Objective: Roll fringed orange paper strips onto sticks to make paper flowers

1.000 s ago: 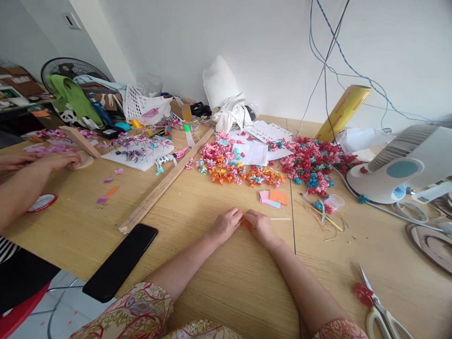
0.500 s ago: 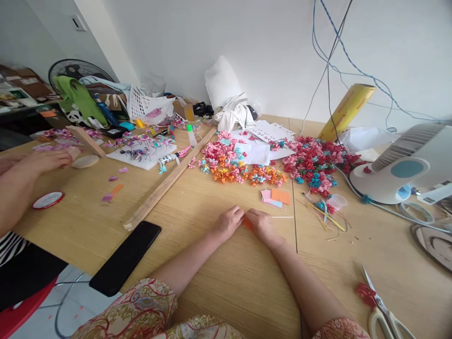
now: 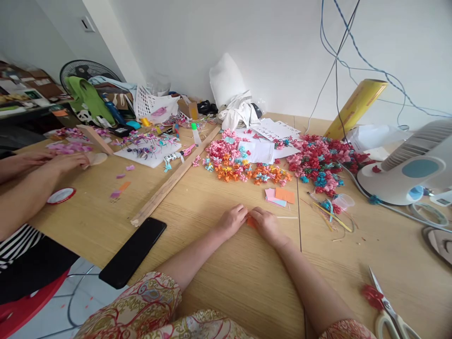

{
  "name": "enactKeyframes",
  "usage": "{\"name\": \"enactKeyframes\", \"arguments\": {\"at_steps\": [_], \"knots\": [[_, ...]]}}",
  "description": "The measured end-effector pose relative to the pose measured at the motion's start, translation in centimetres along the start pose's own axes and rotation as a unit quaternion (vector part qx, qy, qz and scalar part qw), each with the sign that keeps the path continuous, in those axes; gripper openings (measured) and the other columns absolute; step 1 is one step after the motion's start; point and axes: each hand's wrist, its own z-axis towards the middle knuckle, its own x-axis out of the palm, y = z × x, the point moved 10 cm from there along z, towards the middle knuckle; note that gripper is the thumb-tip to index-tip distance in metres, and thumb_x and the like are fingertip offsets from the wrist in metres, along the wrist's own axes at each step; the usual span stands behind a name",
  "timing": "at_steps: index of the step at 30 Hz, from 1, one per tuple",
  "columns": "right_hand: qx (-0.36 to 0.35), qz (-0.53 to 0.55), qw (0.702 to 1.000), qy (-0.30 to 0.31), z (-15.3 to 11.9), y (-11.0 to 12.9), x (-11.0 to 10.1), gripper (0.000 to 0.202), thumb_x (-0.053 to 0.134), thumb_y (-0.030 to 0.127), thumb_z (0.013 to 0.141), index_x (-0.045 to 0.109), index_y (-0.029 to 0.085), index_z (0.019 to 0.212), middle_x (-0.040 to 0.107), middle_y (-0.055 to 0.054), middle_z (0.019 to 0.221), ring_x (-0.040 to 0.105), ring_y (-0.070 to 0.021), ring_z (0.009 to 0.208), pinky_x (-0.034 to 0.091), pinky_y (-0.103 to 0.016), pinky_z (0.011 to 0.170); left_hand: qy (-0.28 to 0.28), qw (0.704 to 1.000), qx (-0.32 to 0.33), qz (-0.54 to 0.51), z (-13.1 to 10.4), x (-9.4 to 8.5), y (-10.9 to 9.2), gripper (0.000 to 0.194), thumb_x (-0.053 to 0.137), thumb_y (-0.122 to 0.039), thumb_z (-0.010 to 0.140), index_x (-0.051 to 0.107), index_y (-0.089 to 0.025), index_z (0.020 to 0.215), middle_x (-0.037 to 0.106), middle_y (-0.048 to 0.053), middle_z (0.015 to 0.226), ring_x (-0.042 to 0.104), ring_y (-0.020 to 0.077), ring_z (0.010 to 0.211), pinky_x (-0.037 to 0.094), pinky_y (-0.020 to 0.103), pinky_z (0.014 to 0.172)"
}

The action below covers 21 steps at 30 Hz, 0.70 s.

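Observation:
Both of my hands meet over the table at the centre, fingertips close together. Between them a small piece of orange paper point(image 3: 252, 222) shows, partly hidden by the fingers. My left hand point(image 3: 232, 221) is closed, its fingertips pinching at the paper's left end. Closed too, my right hand point(image 3: 267, 227) presses on the paper from the right. A thin pale stick point(image 3: 287, 217) sticks out to the right of that hand; whether the fingers hold it, I cannot tell. Just beyond lie small pink, blue and orange paper pieces point(image 3: 284, 195).
Colourful paper flowers point(image 3: 233, 172) are heaped at the back. A wooden bar point(image 3: 169, 183) and a black phone point(image 3: 132, 252) lie left; scissors point(image 3: 386, 303) front right. A white fan point(image 3: 399, 174) stands right. Another person's hand point(image 3: 68, 162) works at far left.
The view has swung slightly left, so things appear further right. My hands keep nearly the same hold on the orange paper. The other person's hand has moved nearer the round wooden disc.

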Motion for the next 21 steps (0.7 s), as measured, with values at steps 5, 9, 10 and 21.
{"name": "enactKeyframes", "arguments": {"at_steps": [5,9,10,21], "knots": [[-0.007,-0.005,1.000,0.004,0.05,0.04,0.15,0.017,0.044,0.015,0.081,0.058,0.022,0.090,0.058,-0.002,0.085,0.054,-0.0127,0.070,0.035,-0.021,0.059,0.004,1.000,0.002,0.004,-0.01,0.02,-0.13,0.012,0.042,-0.021,0.084,0.051,-0.015,0.078,0.051,0.003,0.079,0.052,0.0126,0.070,0.041,0.022,0.061],[-0.007,0.010,1.000,0.000,0.05,0.00,0.13,0.019,0.043,0.013,0.081,0.058,0.022,0.091,0.058,-0.002,0.085,0.054,-0.0125,0.071,0.035,-0.021,0.059,0.002,1.000,0.000,0.010,-0.10,0.06,-0.03,0.011,0.042,-0.020,0.084,0.051,-0.015,0.078,0.051,0.002,0.079,0.052,0.0118,0.069,0.040,0.021,0.060],[-0.007,0.014,1.000,-0.003,0.05,0.00,0.09,0.020,0.043,0.013,0.081,0.058,0.022,0.091,0.058,-0.002,0.085,0.054,-0.0124,0.071,0.035,-0.021,0.059,0.001,1.000,-0.001,0.012,-0.12,0.06,-0.01,0.011,0.042,-0.020,0.084,0.051,-0.016,0.078,0.051,0.002,0.079,0.052,0.0117,0.069,0.040,0.021,0.060],[-0.015,0.017,1.000,0.010,0.14,0.22,0.17,0.021,0.042,0.012,0.082,0.057,0.020,0.095,0.058,-0.004,0.086,0.054,-0.0121,0.075,0.037,-0.020,0.064,0.010,1.000,-0.015,0.013,-0.07,0.16,0.19,0.012,0.042,-0.020,0.084,0.052,-0.016,0.079,0.051,0.002,0.079,0.052,0.0114,0.070,0.040,0.020,0.061]]}}
